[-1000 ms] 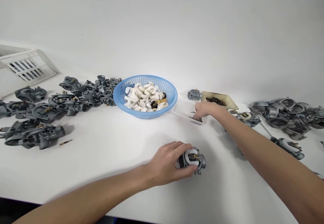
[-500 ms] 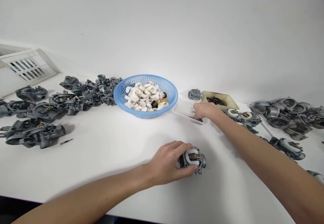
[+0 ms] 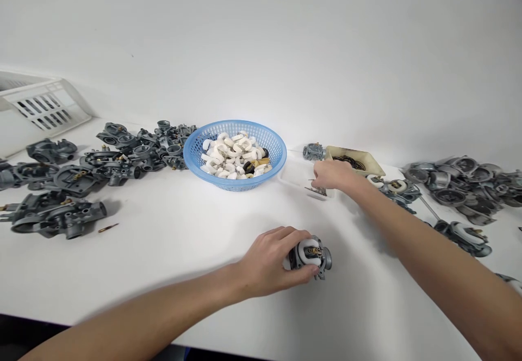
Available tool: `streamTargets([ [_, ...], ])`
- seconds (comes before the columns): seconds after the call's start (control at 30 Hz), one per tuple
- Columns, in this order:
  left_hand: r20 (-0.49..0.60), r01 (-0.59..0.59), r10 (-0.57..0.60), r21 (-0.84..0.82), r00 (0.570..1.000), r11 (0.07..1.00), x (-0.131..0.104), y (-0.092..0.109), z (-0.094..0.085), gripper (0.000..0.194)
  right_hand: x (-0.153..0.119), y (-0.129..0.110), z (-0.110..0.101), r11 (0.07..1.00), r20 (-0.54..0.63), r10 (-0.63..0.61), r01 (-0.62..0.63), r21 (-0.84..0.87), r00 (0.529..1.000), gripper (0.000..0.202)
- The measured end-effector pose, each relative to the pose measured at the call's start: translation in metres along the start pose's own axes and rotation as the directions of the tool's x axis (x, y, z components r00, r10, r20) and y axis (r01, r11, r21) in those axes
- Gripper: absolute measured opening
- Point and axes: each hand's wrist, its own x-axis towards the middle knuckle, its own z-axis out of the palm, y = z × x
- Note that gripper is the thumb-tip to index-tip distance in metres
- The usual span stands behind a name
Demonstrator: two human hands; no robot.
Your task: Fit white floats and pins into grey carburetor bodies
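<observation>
My left hand (image 3: 281, 260) is wrapped round a grey metal carburetor body (image 3: 327, 260) on the table, with thumb and fingers on either side. A white float (image 3: 306, 252) and brass parts show on its upward side. Farther off, my right hand (image 3: 331, 175) is over a shallow white tray (image 3: 293, 179), its fingers drawn together and pointing down. Thin metal pins (image 3: 317, 191) lie in the tray just under the fingertips. Whatever the right fingertips pinch, if anything, is too small to make out.
A blue basket (image 3: 234, 186) of white floats stands behind my left hand. Carburetor bodies (image 3: 75, 179) lie at left near a thin brass piece (image 3: 108, 228). Beyond my right hand are a cream tray (image 3: 373, 164) of dark rings and a heap of metal bowls (image 3: 468, 187).
My right hand has lifted slightly and shifted a little right above the white tray, uncovering more of the pins. My left hand and the carburetor stay in place.
</observation>
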Motion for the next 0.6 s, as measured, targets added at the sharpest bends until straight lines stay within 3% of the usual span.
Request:
streamTargets([
  [0.13,-0.011,-0.001,0.001,0.002,1.000,1.000,0.000,0.001,0.000,0.042,-0.035,0.009,0.000,0.944,-0.043,-0.202,0.206,0.257,0.978,0.014],
  [0.23,-0.010,0.000,0.000,0.012,1.000,1.000,0.000,0.002,-0.001,0.040,-0.070,0.010,0.025,0.824,-0.094,-0.333,0.338,0.454,0.938,0.018],
  [0.3,-0.006,0.002,-0.001,0.021,1.000,1.000,0.000,0.003,-0.002,0.038,-0.088,0.007,0.051,0.533,-0.178,-0.388,0.377,0.757,0.904,0.019],
  [0.4,-0.003,0.009,-0.009,0.018,1.000,1.000,0.000,0.003,-0.002,0.038,-0.102,0.002,0.088,0.218,-0.224,-0.302,0.296,0.930,0.927,0.023],
  [0.5,-0.010,0.019,-0.018,0.006,1.000,1.000,0.000,0.002,-0.001,0.040,-0.105,-0.004,0.111,0.042,-0.221,-0.259,0.239,0.970,0.940,0.028],
  [0.6,-0.016,0.008,-0.008,0.011,1.000,1.000,0.001,0.002,0.000,0.041,-0.103,-0.008,0.119,-0.021,-0.213,-0.267,0.215,0.976,0.940,0.028],
])
